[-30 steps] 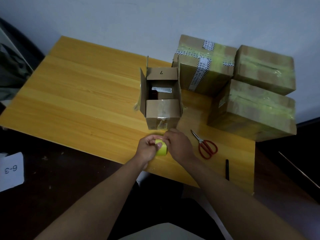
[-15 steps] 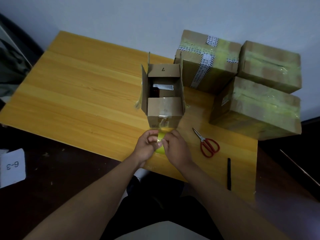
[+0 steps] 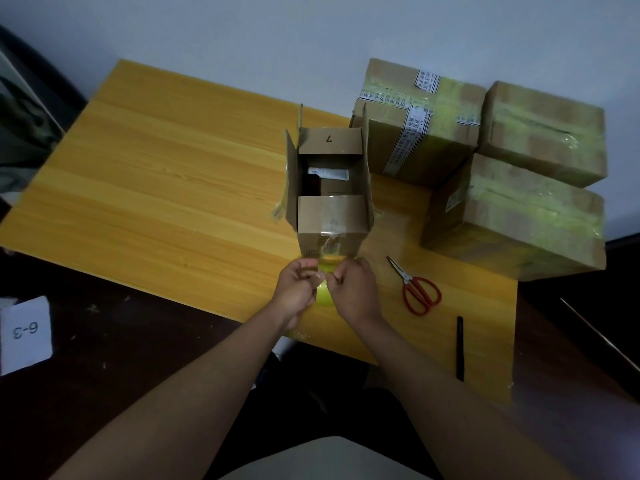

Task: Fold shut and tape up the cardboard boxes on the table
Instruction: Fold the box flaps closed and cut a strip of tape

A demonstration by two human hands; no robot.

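"7" on open box (image 3: 329, 138) flap

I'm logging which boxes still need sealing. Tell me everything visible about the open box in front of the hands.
The open cardboard box is small, brown and stands upright on the wooden table, left of the taped boxes. Its two long side flaps stand up; the short near and far flaps fold inward, the far one marked "7". Dark contents and a white label show inside. Old clear tape clings to its front. Nothing visibly touches it but the table.

Tape roll (image 3: 325, 295) mostly hidden between left hand (image 3: 298, 288) and right hand (image 3: 353, 289). Contents of open box (image 3: 330, 216) too dark to identify. Label print unreadable.
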